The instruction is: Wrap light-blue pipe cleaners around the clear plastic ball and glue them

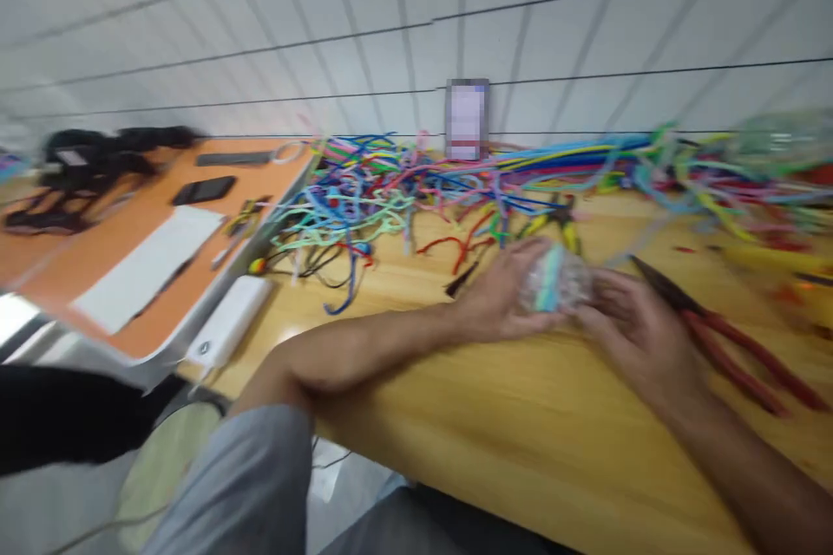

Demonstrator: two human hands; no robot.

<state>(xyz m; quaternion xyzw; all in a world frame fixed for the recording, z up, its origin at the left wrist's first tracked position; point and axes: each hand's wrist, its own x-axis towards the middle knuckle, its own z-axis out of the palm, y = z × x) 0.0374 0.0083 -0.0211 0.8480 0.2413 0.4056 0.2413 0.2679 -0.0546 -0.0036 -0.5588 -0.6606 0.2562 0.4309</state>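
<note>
Between my two hands is a small clear, crinkled plastic bundle [573,282] with a pale blue-green strip across it; blur hides its exact kind. My left hand [498,290] wraps around its left side. The fingers of my right hand [634,321] close on its right side. Just right of that hand, pliers [729,334] with red handles and a dark jaw lie on the wooden table [416,373]. Beyond my left hand are red pipe cleaners [459,247] and a yellow-handled tool [569,230].
Tangled colourful pipe cleaners [351,199] spread along the wall. A phone [467,121] leans upright there. A white box-like device [231,321] sits at the table's left edge. An orange-topped table [143,234] adjoins it, bearing white paper [153,264] and a dark phone-like object [205,190].
</note>
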